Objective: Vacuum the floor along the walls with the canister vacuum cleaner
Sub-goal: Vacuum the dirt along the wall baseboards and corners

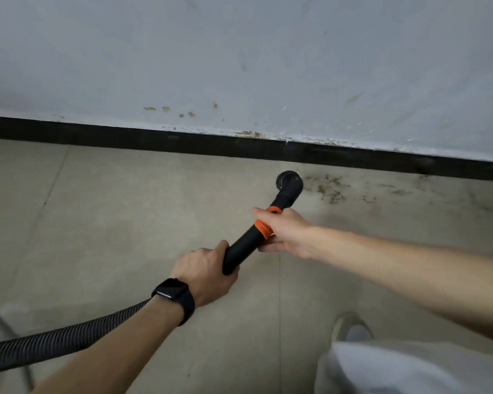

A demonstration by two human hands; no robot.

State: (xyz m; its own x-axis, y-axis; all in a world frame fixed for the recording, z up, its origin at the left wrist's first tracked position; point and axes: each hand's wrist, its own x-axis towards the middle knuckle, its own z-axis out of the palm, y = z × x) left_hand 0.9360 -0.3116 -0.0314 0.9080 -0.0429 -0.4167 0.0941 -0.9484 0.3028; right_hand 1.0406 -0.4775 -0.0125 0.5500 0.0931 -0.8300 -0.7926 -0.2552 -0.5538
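Gripping with both hands, head view only: left hand is wrapped round the rear end of the straight black rigid plastic wand, right where the grey-black ribbed flexible hose joins it. Right hand is curled round the wand further forward, at the bright orange plastic collar, thumb on top, fingers underneath. My read on the split grip: rear hand carries hose weight and drag, front hand steers the tip.

The round black brush nozzle sits on an angled elbow at the wand's tip, down at the pale beige tiled floor, near the glossy black skirting strip but apart from it. Can't tell if the bristles touch the tile. The elbow probably lets the brush face sit flat while the wand stays slanted.

A dark speckled patch of gritty dirt lies just right of the nozzle, along the skirting, so that looks like the next target. The hose trails off to the lower left; the canister itself is out of frame.

Surfaces: the tiles are matt with thin grout lines, the scuffed pale grey painted wall has brown marks and chipped paint above the skirting. The wand is smooth, the hose corrugated.

Also in shot: a black square smartwatch on the left wrist, a grey-white shoe and a light grey trouser leg at lower right
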